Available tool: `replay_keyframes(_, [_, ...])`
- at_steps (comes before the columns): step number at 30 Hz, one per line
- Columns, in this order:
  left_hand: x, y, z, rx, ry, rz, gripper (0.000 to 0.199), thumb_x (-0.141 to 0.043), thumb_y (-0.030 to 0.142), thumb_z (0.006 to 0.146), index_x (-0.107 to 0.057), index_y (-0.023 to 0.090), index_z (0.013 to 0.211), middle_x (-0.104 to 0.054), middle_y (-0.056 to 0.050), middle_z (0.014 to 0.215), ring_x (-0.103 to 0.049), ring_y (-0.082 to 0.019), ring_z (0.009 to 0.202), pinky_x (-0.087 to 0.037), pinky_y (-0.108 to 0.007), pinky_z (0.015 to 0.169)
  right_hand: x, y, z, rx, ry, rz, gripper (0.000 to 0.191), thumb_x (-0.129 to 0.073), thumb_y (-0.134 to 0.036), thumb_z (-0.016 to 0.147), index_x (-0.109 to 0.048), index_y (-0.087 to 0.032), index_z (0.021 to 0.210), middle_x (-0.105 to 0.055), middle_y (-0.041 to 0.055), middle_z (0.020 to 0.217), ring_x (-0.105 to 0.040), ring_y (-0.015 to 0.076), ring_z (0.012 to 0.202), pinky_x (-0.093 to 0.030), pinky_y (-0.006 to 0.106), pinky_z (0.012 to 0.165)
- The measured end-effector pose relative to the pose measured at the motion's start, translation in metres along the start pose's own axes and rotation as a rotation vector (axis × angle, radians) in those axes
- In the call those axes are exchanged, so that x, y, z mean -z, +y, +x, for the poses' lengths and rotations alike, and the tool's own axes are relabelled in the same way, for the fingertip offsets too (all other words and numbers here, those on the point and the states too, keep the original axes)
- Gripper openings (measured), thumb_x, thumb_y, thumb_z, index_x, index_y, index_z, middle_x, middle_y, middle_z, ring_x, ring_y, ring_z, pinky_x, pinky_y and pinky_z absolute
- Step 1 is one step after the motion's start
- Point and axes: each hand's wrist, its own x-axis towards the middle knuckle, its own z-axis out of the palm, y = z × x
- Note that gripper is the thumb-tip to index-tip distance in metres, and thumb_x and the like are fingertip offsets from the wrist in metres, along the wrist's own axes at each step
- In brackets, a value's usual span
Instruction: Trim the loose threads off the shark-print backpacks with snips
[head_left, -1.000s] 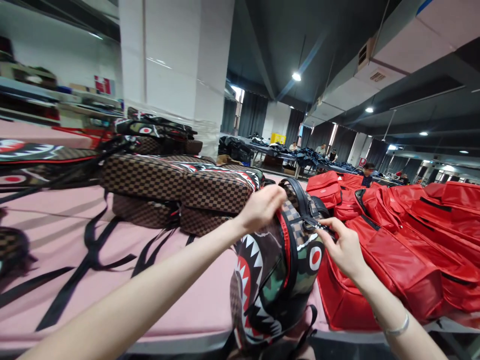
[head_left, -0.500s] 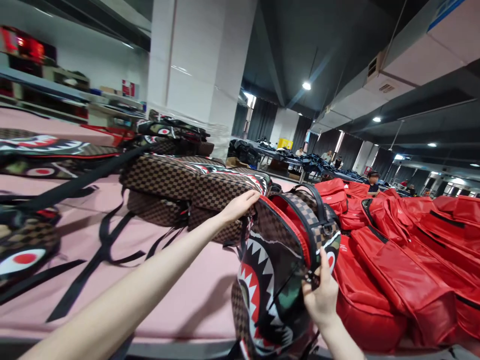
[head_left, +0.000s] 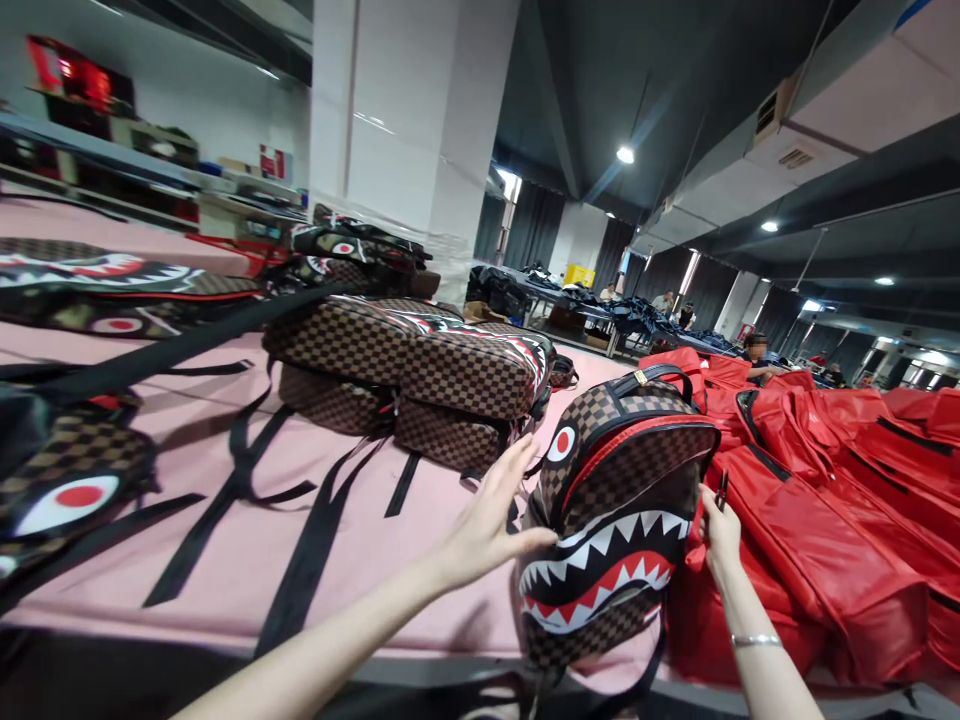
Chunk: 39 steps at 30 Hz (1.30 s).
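Note:
A brown-and-black checkered backpack (head_left: 637, 480) with a printed shark mouth and a red-and-white eye stands upright, slightly tilted, at the table's front edge. Red lining shows along its curved zip opening. At its left side is my left hand (head_left: 499, 515), open, fingers spread, thumb at the printed front. My right hand (head_left: 718, 530) is closed by the bag's right side. Two thin black points stick up from it, which look like thread snips (head_left: 722, 487); the rest is hidden in the fingers. Whether this hand also grips the bag's edge, I cannot tell.
Red bags (head_left: 817, 540) are heaped to the right. Checkered bags (head_left: 409, 365) lie behind on the pink table (head_left: 420, 570), with black straps (head_left: 315, 540) trailing forward. Another eye-printed bag (head_left: 75, 490) is at left. A white pillar (head_left: 409, 140) rises behind; a person (head_left: 756, 355) is farther off.
The backpack has turned so its shark-mouth front faces me and stands more upright. My left hand has let go of its top edge and come down beside it. My right hand has shifted right.

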Motion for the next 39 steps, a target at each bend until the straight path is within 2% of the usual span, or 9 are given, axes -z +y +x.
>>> replay_keyframes(4, [-0.025, -0.060, 0.022, 0.180, -0.067, -0.104, 0.104, -0.062, 0.061, 0.065, -0.012, 0.015, 0.144, -0.011, -0.017, 0.151, -0.012, -0.031, 0.138, -0.014, -0.049, 0.112, 0.001, 0.000, -0.019, -0.133, -0.028, 0.079, 0.069, -0.071, -0.054, 0.055, -0.061, -0.007, 0.105, -0.026, -0.0126, 0.043, -0.024, 0.0042, 0.034, -0.019, 0.018, 0.034])
replay_keyframes(8, [-0.039, -0.081, 0.049, 0.325, -0.060, -0.296, 0.094, -0.053, 0.058, 0.072, -0.016, 0.008, 0.143, -0.015, -0.020, 0.149, -0.021, -0.031, 0.136, -0.017, -0.046, 0.112, -0.002, -0.028, -0.034, 0.083, -0.013, -0.025, 0.057, -0.062, -0.057, 0.067, -0.065, -0.009, 0.099, -0.029, -0.0098, 0.043, -0.028, 0.0061, 0.034, -0.021, 0.020, 0.035])
replay_keyframes(10, [-0.038, -0.075, 0.067, 0.305, -0.016, -0.360, 0.086, -0.050, 0.056, 0.075, -0.023, 0.008, 0.141, -0.021, -0.020, 0.148, -0.027, -0.030, 0.134, -0.019, -0.045, 0.111, -0.008, -0.050, -0.042, 0.226, -0.016, -0.111, 0.052, -0.057, -0.056, 0.073, -0.066, -0.010, 0.096, -0.042, -0.0050, 0.046, -0.037, 0.0092, 0.039, -0.028, 0.022, 0.038])
replay_keyframes(13, [-0.029, -0.055, 0.104, 0.238, 0.055, -0.404, 0.065, -0.042, 0.052, 0.082, -0.037, 0.016, 0.136, -0.033, -0.012, 0.145, -0.029, -0.024, 0.133, -0.018, -0.041, 0.112, -0.020, -0.086, -0.055, 0.377, -0.067, -0.228, 0.047, -0.054, -0.054, 0.077, -0.065, -0.012, 0.093, -0.062, 0.0054, 0.071, -0.054, 0.0159, 0.061, -0.042, 0.026, 0.053])
replay_keyframes(18, [-0.014, -0.020, 0.167, 0.189, 0.005, -0.484, 0.052, -0.051, 0.045, 0.079, -0.055, 0.015, 0.121, -0.051, -0.010, 0.132, -0.045, -0.023, 0.122, -0.030, -0.037, 0.107, -0.044, -0.134, -0.073, 0.475, -0.187, -0.360, 0.042, -0.052, -0.052, 0.080, -0.057, -0.016, 0.104, -0.063, 0.0081, 0.099, -0.057, 0.0195, 0.087, -0.044, 0.032, 0.078])
replay_keyframes(21, [-0.015, -0.001, 0.185, 0.211, -0.083, -0.559, 0.052, -0.055, 0.048, 0.076, -0.062, 0.012, 0.112, -0.061, -0.012, 0.119, -0.056, -0.025, 0.110, -0.041, -0.037, 0.097, -0.059, -0.153, -0.078, 0.545, -0.275, -0.362, 0.038, -0.044, -0.049, 0.086, -0.052, -0.018, 0.107, -0.060, 0.0083, 0.105, -0.055, 0.0197, 0.097, -0.042, 0.032, 0.084])
replay_keyframes(27, [-0.023, 0.029, 0.181, 0.228, -0.142, -0.660, 0.047, -0.075, 0.045, 0.056, -0.070, 0.014, 0.091, -0.071, -0.007, 0.087, -0.064, -0.019, 0.081, -0.049, -0.030, 0.078, -0.081, -0.179, -0.081, 0.680, -0.319, -0.478, 0.030, -0.048, -0.043, 0.085, -0.053, -0.017, 0.100, -0.061, 0.0039, 0.087, -0.057, 0.0159, 0.077, -0.043, 0.027, 0.072])
replay_keyframes(32, [-0.028, 0.032, 0.166, 0.300, 0.011, -0.668, 0.039, -0.074, 0.046, 0.055, -0.067, 0.011, 0.068, -0.065, -0.003, 0.063, -0.055, -0.013, 0.056, -0.042, -0.025, 0.055, -0.088, -0.188, -0.080, 0.747, -0.324, -0.580, 0.024, -0.055, -0.039, 0.081, -0.055, -0.018, 0.092, -0.062, 0.0007, 0.078, -0.055, 0.0130, 0.063, -0.041, 0.024, 0.061])
replay_keyframes(39, [-0.029, 0.039, 0.147, 0.303, 0.184, -0.701, 0.044, -0.069, 0.055, 0.057, -0.063, 0.012, 0.066, -0.060, -0.001, 0.063, -0.049, -0.012, 0.058, -0.038, -0.023, 0.055, -0.094, -0.191, -0.093, 0.812, -0.351, -1.014, 0.018, -0.050, -0.034, 0.085, -0.057, -0.019, 0.093, -0.067, 0.0026, 0.081, -0.061, 0.0170, 0.070, -0.038, 0.024, 0.059])
